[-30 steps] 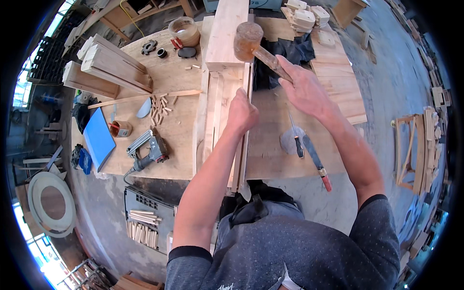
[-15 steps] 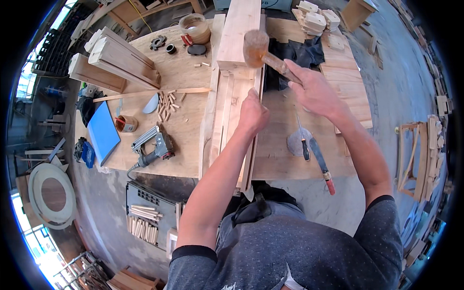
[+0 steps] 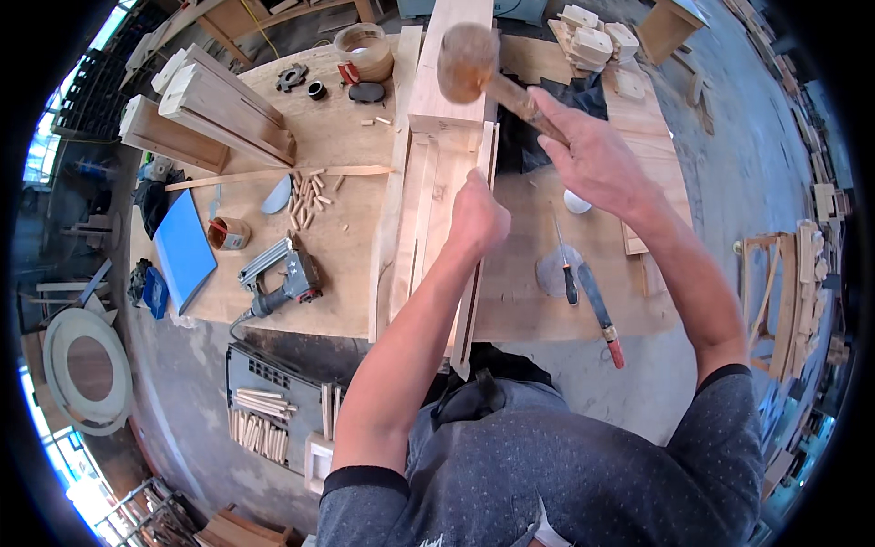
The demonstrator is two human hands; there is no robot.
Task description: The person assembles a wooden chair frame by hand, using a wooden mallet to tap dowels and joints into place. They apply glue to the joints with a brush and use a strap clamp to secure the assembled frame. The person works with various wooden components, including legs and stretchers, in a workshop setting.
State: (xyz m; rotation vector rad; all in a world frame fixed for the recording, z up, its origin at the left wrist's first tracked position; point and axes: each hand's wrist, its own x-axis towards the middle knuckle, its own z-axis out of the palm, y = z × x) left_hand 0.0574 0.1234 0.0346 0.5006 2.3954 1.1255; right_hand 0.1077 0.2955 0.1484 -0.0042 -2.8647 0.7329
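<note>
My right hand (image 3: 597, 150) is closed round the handle of a mallet (image 3: 469, 62) with a worn, rounded head. The mallet is lifted over the far part of a long wooden workpiece (image 3: 447, 182). My left hand (image 3: 481, 214) is closed on a narrow grooved wooden rail (image 3: 469, 314) along the workpiece's right side; its fingers are partly hidden. That rail's near end sticks out past the table edge, close to my body. A thick wooden block (image 3: 447, 100) lies at the far end of the workpiece. A pale wooden board (image 3: 387, 228) runs along its left side.
On the table's left lie loose dowels (image 3: 305, 201), a nail gun (image 3: 287, 278), a glue pot (image 3: 232, 235), a blue panel (image 3: 185, 251) and upright wooden legs (image 3: 219, 118). To the right are a screwdriver (image 3: 570, 283), a red-ended tool (image 3: 602, 314) and dark cloth (image 3: 538, 137).
The mallet has risen and shifted slightly left, with my right hand moving along. My left hand keeps its place on the rail. The whole view has shifted a little.
</note>
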